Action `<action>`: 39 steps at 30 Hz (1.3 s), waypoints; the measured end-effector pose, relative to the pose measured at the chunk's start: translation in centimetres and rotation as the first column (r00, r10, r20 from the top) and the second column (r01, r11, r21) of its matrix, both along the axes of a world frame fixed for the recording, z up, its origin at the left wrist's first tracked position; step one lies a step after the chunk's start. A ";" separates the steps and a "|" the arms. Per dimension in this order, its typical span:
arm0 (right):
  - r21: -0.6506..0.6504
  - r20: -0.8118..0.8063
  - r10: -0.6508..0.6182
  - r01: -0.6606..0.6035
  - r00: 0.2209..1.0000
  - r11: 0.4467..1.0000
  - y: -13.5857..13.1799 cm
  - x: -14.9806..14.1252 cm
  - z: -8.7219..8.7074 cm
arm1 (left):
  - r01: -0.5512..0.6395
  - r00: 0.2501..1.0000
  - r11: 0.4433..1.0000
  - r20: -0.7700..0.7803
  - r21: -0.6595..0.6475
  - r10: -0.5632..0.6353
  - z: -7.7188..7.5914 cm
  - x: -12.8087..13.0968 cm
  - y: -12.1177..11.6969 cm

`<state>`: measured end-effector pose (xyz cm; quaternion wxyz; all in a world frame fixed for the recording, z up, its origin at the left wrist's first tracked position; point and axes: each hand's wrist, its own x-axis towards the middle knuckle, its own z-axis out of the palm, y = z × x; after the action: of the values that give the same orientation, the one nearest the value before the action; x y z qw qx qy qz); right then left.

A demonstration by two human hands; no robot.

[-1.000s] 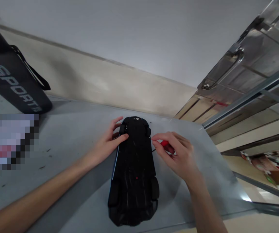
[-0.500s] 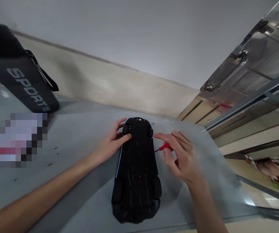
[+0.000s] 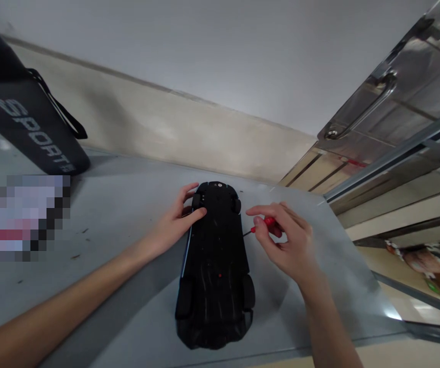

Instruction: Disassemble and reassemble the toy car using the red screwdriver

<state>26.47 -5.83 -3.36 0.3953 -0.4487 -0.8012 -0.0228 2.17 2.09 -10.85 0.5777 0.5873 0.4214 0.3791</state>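
Note:
A toy car lies upside down on the grey table, its black underside and wheels facing up and a strip of blue showing along its left edge. My left hand grips the car's far left side, thumb on the underside and fingers round the edge by the wheel. On the other side, my right hand holds a small screwdriver by its red handle between thumb and fingers. The thin dark shaft points left, its tip at the car's right side; whether it touches or goes behind the edge I cannot tell.
A black bottle marked SPORT stands at the back left, with a blurred-out flat object in front of it. A pale wall rises behind the table. To the right are a metal handle and shelf rails.
My right thumb and fingers have shifted on the screwdriver, showing more of its red handle, and the index finger has drawn slightly away from the car's wheel. My left hand keeps its hold.

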 end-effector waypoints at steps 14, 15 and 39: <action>0.059 0.075 0.047 -0.051 0.996 0.997 0.0 -0.1 -0.2 | 0.002 1.000 1.000 -0.022 -0.006 -0.002 0.7 0.1 -0.2; 0.047 0.084 0.055 -0.059 0.995 0.997 0.0 -0.2 -0.2 | 0.002 1.000 1.000 -0.025 -0.003 -0.002 0.7 0.1 -0.2; -0.023 0.072 0.064 -0.063 0.995 0.998 -0.1 -0.1 0.0 | 0.020 1.000 0.999 -0.021 0.026 -0.019 0.2 -0.1 0.1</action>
<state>26.34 -5.97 -3.40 0.3617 -0.4260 -0.8290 -0.0183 2.11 2.17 -10.61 0.5692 0.6028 0.4166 0.3730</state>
